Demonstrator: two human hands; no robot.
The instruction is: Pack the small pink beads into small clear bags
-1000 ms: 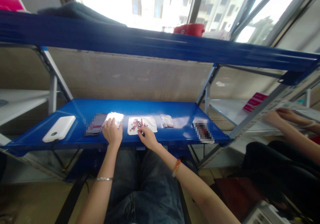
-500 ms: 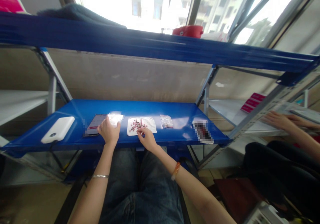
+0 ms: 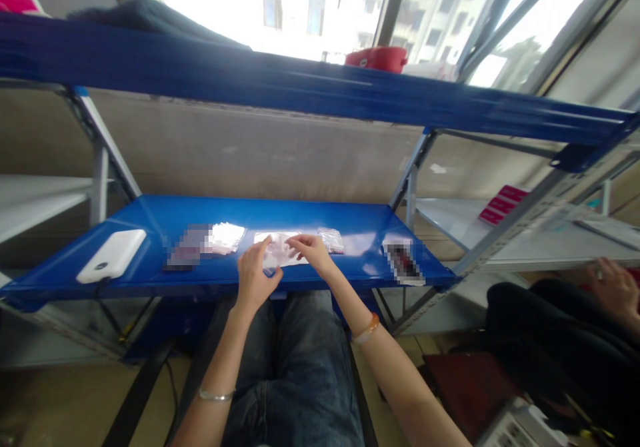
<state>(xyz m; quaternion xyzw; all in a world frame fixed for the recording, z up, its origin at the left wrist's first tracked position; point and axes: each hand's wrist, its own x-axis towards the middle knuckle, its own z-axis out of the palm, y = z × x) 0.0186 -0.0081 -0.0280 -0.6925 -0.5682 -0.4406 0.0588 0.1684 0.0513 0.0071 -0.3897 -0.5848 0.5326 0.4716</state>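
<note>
On the blue metal shelf (image 3: 165,217), my left hand (image 3: 257,277) and my right hand (image 3: 313,250) meet over a white, translucent packet (image 3: 277,250). Fingers of both hands pinch its edges, and it looks crumpled or folded. The small red pieces seen earlier on it are hidden or too blurred to make out. Left of my hands lies a pale, shiny packet (image 3: 226,237) beside a pixelated phone (image 3: 187,247). A small clear bag (image 3: 330,240) lies just past my right fingertips.
A white power bank (image 3: 111,256) lies at the shelf's left end, and a pixelated card (image 3: 403,262) at its right end. A blue shelf beam (image 3: 250,67) runs overhead. A co-worker's hand (image 3: 617,294) is at the far right, beside a dark-clothed lap (image 3: 555,327).
My hands have come together on the white packet and taken hold of it, and it no longer lies flat. The co-worker's hand has moved down, off the white shelf.
</note>
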